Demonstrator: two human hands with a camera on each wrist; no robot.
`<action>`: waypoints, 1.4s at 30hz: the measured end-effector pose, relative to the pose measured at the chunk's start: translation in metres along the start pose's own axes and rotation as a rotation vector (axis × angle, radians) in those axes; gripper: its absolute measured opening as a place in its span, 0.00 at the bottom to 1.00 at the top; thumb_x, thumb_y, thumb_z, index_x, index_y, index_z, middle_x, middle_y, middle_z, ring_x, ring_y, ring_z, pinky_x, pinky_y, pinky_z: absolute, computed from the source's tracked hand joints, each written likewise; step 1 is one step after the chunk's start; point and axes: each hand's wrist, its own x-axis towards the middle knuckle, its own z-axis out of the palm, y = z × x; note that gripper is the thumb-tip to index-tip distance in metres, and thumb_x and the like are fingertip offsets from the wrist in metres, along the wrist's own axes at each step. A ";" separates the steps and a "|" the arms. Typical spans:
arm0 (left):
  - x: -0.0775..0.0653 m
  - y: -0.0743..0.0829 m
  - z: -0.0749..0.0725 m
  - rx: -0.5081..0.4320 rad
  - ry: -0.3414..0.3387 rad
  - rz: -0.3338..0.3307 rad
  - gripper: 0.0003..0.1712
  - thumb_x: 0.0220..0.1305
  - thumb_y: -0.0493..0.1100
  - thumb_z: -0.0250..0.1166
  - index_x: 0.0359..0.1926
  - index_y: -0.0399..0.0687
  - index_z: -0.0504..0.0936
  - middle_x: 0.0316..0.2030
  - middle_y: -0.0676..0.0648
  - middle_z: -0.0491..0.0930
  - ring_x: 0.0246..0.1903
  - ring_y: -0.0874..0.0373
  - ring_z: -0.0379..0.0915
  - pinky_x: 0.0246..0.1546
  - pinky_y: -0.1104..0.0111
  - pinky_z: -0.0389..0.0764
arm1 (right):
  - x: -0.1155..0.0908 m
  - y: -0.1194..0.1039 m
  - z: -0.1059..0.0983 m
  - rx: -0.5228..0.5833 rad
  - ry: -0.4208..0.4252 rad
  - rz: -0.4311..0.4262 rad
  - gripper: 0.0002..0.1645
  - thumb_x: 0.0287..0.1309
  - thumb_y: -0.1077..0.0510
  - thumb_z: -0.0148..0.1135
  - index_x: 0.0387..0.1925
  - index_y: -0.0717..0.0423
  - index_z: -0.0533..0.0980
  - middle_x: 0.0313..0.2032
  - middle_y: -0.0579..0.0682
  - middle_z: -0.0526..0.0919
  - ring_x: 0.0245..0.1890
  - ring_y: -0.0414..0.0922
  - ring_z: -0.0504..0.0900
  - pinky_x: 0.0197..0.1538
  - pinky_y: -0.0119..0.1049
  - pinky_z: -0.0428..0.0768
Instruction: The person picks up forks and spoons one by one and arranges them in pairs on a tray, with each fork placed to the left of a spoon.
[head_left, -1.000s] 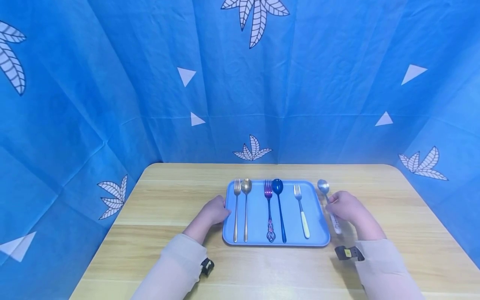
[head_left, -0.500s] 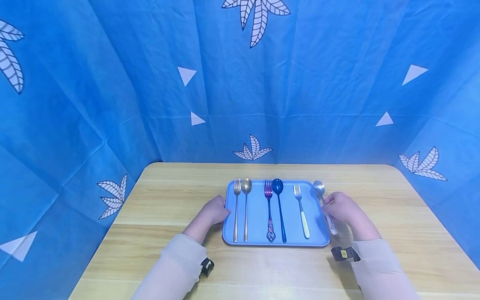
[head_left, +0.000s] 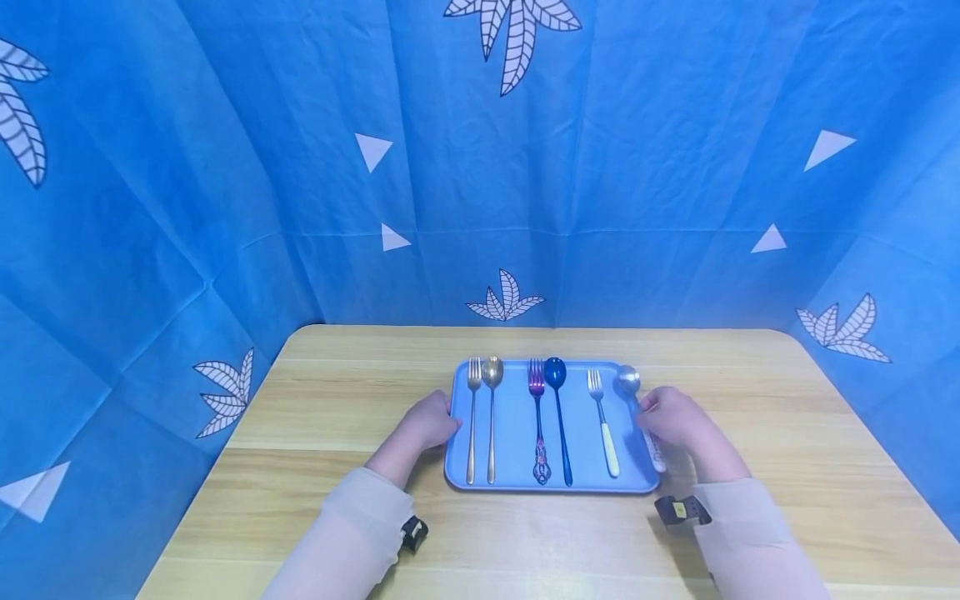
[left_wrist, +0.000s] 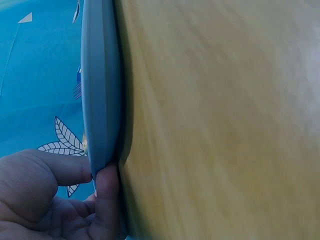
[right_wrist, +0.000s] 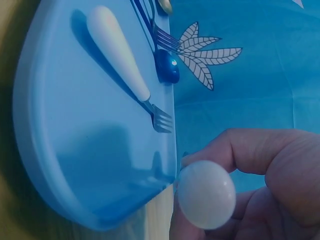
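My right hand (head_left: 675,421) pinches a spoon (head_left: 628,380) with a silver bowl and white handle, held over the right rim of a light-blue tray (head_left: 513,433). Seen from the right wrist, the rounded white handle end (right_wrist: 206,195) points at the camera and the fingers grip just behind it. At the opposite side my left hand (head_left: 429,421) holds the tray's left rim, thumb on one face and a finger on the other in the left wrist view. Nearest the held spoon on the tray lies a small fork (head_left: 611,450) with a white handle.
Also on the tray lie a gold fork (head_left: 472,433), a gold spoon (head_left: 492,372), a purple fork (head_left: 536,379) and a dark-blue spoon (head_left: 556,373). The wooden table (head_left: 360,358) backs onto a blue cloth (head_left: 637,167) with leaf prints.
My right hand has carried the spoon leftward, from beside the tray to over its right edge. The left hand and the other cutlery have stayed put.
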 end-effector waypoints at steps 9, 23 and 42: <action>0.001 -0.001 0.000 0.009 0.000 -0.001 0.09 0.68 0.38 0.60 0.44 0.37 0.73 0.32 0.43 0.75 0.33 0.50 0.73 0.35 0.61 0.76 | 0.002 -0.001 0.007 0.011 -0.003 -0.008 0.18 0.59 0.62 0.62 0.45 0.73 0.73 0.33 0.58 0.79 0.33 0.50 0.78 0.37 0.42 0.80; 0.002 -0.001 0.002 -0.001 0.004 0.011 0.08 0.68 0.38 0.61 0.42 0.38 0.73 0.32 0.43 0.74 0.31 0.50 0.73 0.34 0.61 0.76 | 0.003 -0.003 0.013 0.015 0.003 -0.021 0.13 0.58 0.63 0.61 0.41 0.71 0.74 0.30 0.56 0.78 0.29 0.48 0.77 0.32 0.39 0.79; 0.001 -0.001 0.002 0.001 0.009 0.002 0.09 0.68 0.38 0.61 0.44 0.37 0.73 0.32 0.43 0.74 0.32 0.50 0.73 0.35 0.61 0.77 | 0.005 -0.009 0.015 -0.032 -0.003 -0.007 0.16 0.58 0.63 0.61 0.45 0.74 0.75 0.32 0.58 0.80 0.32 0.50 0.79 0.35 0.41 0.80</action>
